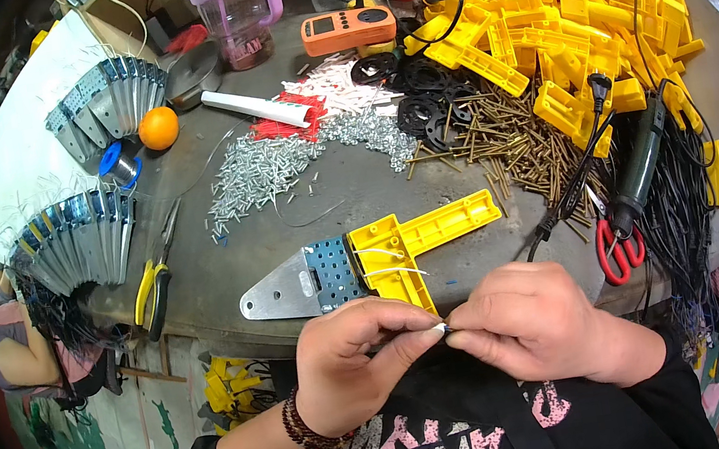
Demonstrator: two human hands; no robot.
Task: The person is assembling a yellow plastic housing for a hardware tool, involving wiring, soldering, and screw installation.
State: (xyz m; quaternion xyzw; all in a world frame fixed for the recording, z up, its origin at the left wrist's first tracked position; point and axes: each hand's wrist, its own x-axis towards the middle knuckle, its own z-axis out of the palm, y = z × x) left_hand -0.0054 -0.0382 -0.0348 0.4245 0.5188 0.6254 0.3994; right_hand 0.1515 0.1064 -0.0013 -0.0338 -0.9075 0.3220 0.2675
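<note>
My left hand (352, 360) and my right hand (537, 323) meet at the table's near edge, fingertips pinched together on a thin white wire end (439, 330). Just beyond them lies a yellow plastic bracket (422, 236) joined to a perforated metal plate (295, 287), with white wires sticking out of it. A beaded bracelet (302, 428) circles my left wrist.
A heap of yellow plastic parts (561, 18) fills the back right, with brass screws (505, 142), silver screws (263, 169), black rings (425, 103), red scissors (618, 246), a green power tool (639, 169), yellow-handled pliers (155, 287), an orange meter (347, 29) and stacked metal plates (80, 252).
</note>
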